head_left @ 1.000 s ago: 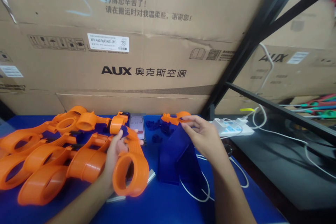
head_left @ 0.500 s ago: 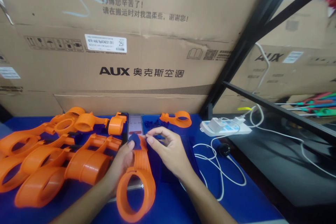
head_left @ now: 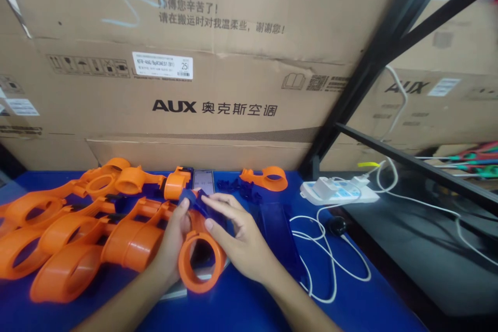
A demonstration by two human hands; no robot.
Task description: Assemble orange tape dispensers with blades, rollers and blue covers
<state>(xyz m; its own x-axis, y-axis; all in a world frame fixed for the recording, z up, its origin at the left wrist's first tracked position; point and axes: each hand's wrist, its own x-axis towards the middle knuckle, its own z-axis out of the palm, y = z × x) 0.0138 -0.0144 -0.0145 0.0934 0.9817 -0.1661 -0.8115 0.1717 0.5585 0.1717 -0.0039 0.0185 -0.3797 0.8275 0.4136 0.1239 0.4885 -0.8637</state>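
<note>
Between my hands is an orange plastic tape dispenser [head_left: 197, 225], its round ring towards me and a dark blue piece [head_left: 199, 206] at its far end. My left hand [head_left: 177, 238] is closed around the dispenser's left side, the thumb pressing the blue piece. My right hand [head_left: 243, 238] grips from the right, with its fingers on the blue piece and its thumb by the orange body. The palms hide part of the body. Several more orange dispensers [head_left: 132, 241] lie heaped to the left. Small dark blue pieces [head_left: 239, 187] are scattered just beyond my right hand.
A phone [head_left: 204, 180] stands behind my hands. One dispenser [head_left: 274, 179] lies at the back right of the blue table [head_left: 233, 316]. To the right are a dark blue tray-like thing [head_left: 274, 228], white cables [head_left: 332, 249] and a power strip [head_left: 338, 192]. A cardboard box [head_left: 218, 62] rises behind.
The dispenser has tilted, so its ring sits higher and looks shorter. My right hand has moved from a pinch at its far end to lie along its right side.
</note>
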